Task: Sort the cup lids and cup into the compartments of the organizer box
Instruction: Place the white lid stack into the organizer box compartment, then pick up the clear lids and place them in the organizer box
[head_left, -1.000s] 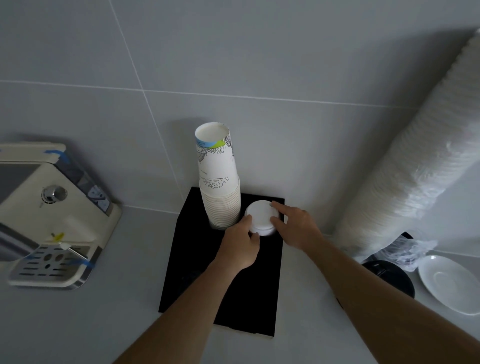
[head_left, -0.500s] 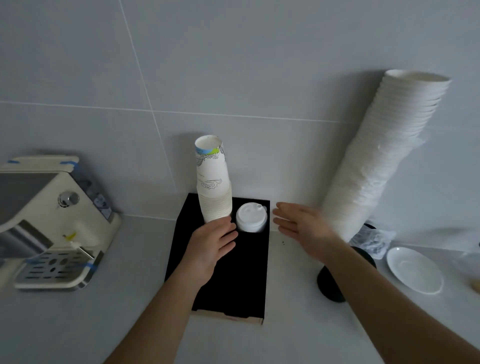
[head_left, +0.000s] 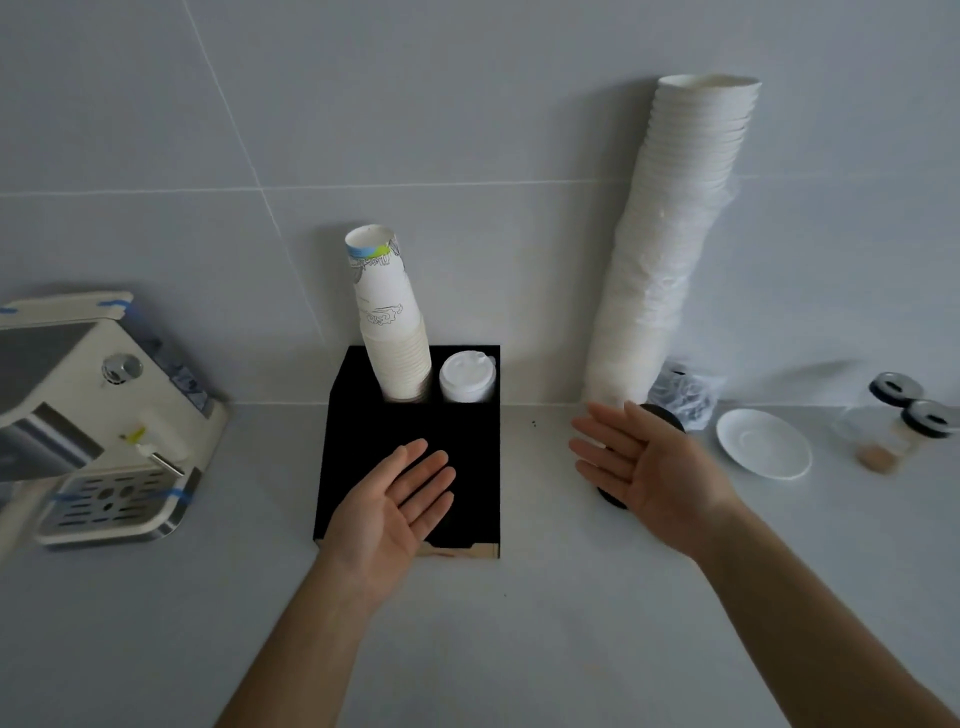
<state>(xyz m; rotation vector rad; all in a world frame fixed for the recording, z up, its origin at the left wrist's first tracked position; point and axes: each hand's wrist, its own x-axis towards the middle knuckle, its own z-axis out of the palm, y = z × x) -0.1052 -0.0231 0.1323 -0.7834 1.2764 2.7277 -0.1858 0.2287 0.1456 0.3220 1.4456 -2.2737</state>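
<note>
A black organizer box (head_left: 363, 457) stands on the grey counter against the tiled wall. Its back left compartment holds a tall stack of printed paper cups (head_left: 392, 332). White cup lids (head_left: 466, 376) sit stacked in the back right compartment. My left hand (head_left: 400, 499) hovers palm up over the front of the box, fingers spread and empty. To the right of the box, my right hand (head_left: 641, 465) is held open above the counter and holds nothing.
A cream coffee machine (head_left: 88, 415) with a drip tray stands at the left. A tall leaning stack of white cups (head_left: 670, 249) rises on a black base (head_left: 660, 415) behind my right hand. A white saucer (head_left: 763, 441) and lidded jars (head_left: 904, 410) lie further right.
Both hands let go of the white lids in the back right compartment and drew back toward me, opening palm up. The view pulled back and tilted.
</note>
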